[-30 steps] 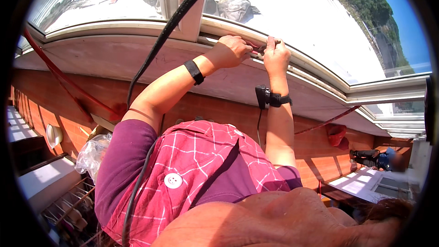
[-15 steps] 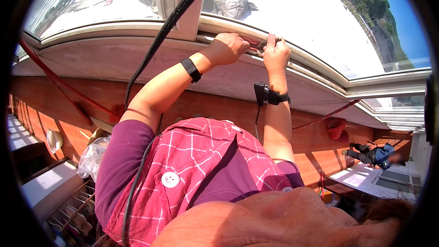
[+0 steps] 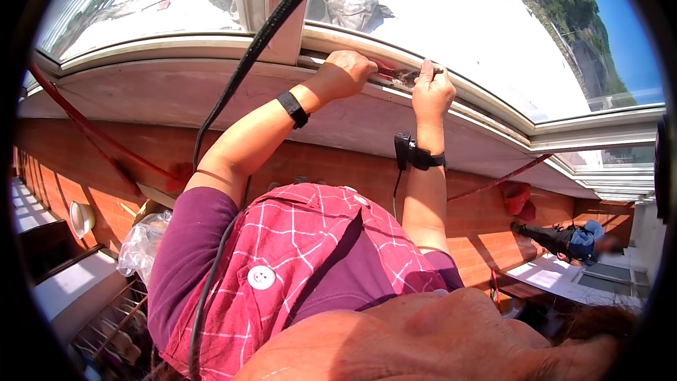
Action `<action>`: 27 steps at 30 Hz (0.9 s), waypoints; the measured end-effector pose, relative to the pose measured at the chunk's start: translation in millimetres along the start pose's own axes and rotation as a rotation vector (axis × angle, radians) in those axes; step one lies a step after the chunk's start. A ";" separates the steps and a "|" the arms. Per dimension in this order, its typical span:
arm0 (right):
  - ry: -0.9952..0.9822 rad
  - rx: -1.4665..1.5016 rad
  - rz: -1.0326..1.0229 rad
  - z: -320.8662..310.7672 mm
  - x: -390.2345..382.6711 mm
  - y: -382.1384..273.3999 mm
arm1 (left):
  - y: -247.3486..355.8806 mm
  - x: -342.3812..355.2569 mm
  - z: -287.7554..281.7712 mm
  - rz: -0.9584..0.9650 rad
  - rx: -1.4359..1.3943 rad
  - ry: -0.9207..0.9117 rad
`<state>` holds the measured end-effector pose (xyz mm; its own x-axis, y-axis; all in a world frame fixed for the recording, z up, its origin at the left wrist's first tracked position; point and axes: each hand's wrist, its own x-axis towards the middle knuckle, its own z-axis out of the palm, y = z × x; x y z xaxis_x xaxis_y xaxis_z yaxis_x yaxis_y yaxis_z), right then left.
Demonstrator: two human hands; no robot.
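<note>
Both my arms reach forward to the white window frame's bottom track [image 3: 493,114]. My left hand [image 3: 343,73] is closed around a red-handled tool [image 3: 384,68] that looks like pliers; its greyish end points toward my right hand, and blur hides its exact shape. A little to the right, my right hand [image 3: 433,92] is closed in a pinch, thumb on top. A small dark thin piece [image 3: 439,70] sticks out from its fingers; its kind cannot be made out. The two hands are a short gap apart over the track.
A thick black cable [image 3: 261,39] hangs in front of the window at left. Red pipes [image 3: 92,127] run below the sill. A clear plastic bag [image 3: 144,243] and a white bowl [image 3: 82,219] lie at lower left. Another person [image 3: 575,240] is at far right.
My right hand has moved slightly right and down, away from my left, widening the gap. My left hand has shifted slightly left. The other person's legs have changed position.
</note>
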<state>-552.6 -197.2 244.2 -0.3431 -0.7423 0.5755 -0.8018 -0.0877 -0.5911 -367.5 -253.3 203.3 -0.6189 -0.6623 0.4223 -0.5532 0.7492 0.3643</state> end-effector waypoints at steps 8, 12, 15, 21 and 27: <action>-0.033 0.007 -0.094 17.8 -8.7 -12.4 | 0.9 -3.5 -0.3 -0.002 -0.052 0.064; 0.047 -0.111 -0.065 1.3 -7.3 -1.2 | 1.0 -4.8 -1.7 -0.030 -0.033 0.057; 0.012 -0.213 -0.116 5.4 -7.8 -9.5 | 4.8 -2.4 0.1 -0.002 -0.056 0.078; 0.077 0.153 -0.066 -0.5 -9.7 24.3 | 0.6 0.2 2.0 0.021 -0.033 0.135; 0.279 0.161 0.234 -101.4 21.6 108.4 | 0.0 2.5 5.0 0.080 -0.077 0.195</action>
<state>-696.6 -155.4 249.9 -0.6453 -0.5474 0.5329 -0.6067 -0.0567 -0.7929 -371.8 -255.0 200.2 -0.5351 -0.5924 0.6023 -0.4579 0.8025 0.3825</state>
